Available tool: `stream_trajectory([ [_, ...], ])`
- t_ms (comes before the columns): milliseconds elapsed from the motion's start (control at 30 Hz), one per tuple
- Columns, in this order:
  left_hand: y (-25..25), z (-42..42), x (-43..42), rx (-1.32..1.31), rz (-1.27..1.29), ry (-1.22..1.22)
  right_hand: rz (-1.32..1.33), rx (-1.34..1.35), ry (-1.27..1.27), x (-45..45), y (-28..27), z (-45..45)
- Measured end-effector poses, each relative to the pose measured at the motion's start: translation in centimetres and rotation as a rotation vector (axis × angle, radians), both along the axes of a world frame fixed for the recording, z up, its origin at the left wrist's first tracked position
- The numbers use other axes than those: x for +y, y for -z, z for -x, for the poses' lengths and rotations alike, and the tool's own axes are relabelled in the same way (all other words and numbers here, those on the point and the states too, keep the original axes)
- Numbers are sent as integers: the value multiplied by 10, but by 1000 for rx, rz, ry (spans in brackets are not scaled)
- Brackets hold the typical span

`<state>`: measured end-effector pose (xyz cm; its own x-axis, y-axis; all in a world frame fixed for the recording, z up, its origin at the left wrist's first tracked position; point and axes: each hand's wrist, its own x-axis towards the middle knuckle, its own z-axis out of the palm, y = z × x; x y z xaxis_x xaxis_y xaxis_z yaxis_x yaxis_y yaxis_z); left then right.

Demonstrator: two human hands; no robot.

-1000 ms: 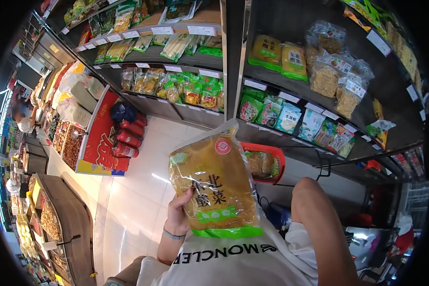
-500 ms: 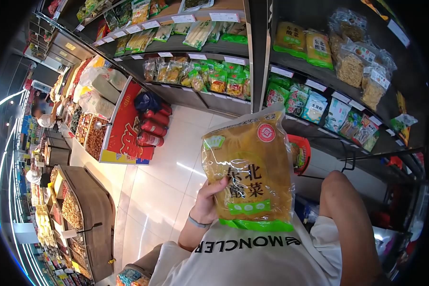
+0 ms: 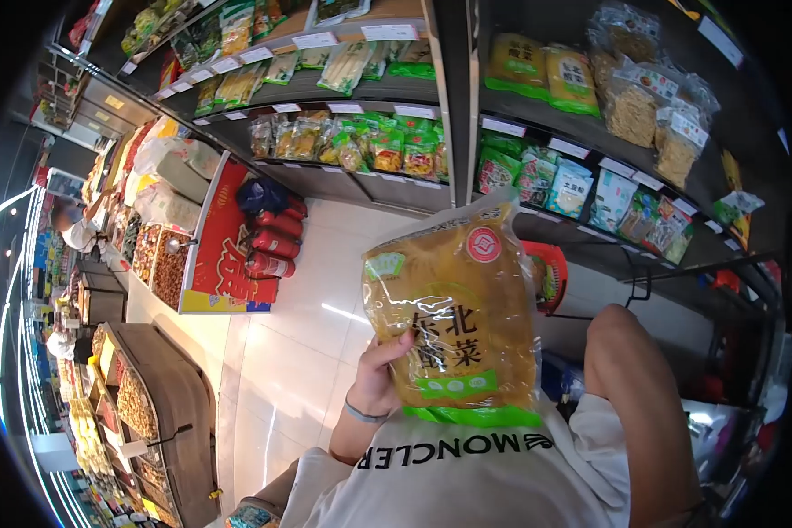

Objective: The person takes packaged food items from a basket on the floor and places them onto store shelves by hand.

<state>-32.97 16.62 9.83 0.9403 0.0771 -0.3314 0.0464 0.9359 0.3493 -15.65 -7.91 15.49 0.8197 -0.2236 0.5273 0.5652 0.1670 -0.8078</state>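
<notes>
My left hand, with a band at the wrist, grips a clear plastic bag of pickled cabbage by its left side. The thumb lies across the front, and the other fingers are hidden behind the bag. Yellow-brown contents, large dark characters, a round red mark and a green bottom edge show on it. The bag is in front of my white shirt, its face towards me. On the right my bent right arm shows at the elbow, while my right hand is out of view.
Similar pickled cabbage bags lie on the right shelf above several packets. Behind the held bag is a red basket. Red fire extinguishers stand beside a red display panel. Left is a bulk-goods counter, with a person farther off.
The view has swung slightly, so the shelves appear farther left and higher. The bag has shifted a little left in view, still held by my left hand.
</notes>
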Motion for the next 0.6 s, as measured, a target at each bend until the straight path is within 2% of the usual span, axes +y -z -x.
stream_trajectory([
  [400, -1, -8, -4, -25, -10, 6, -72, -28, 13, -15, 3, 0],
  [600, 6, 3, -2, 73, -22, -19, -128, -13, -19, -11, 13, 6],
])
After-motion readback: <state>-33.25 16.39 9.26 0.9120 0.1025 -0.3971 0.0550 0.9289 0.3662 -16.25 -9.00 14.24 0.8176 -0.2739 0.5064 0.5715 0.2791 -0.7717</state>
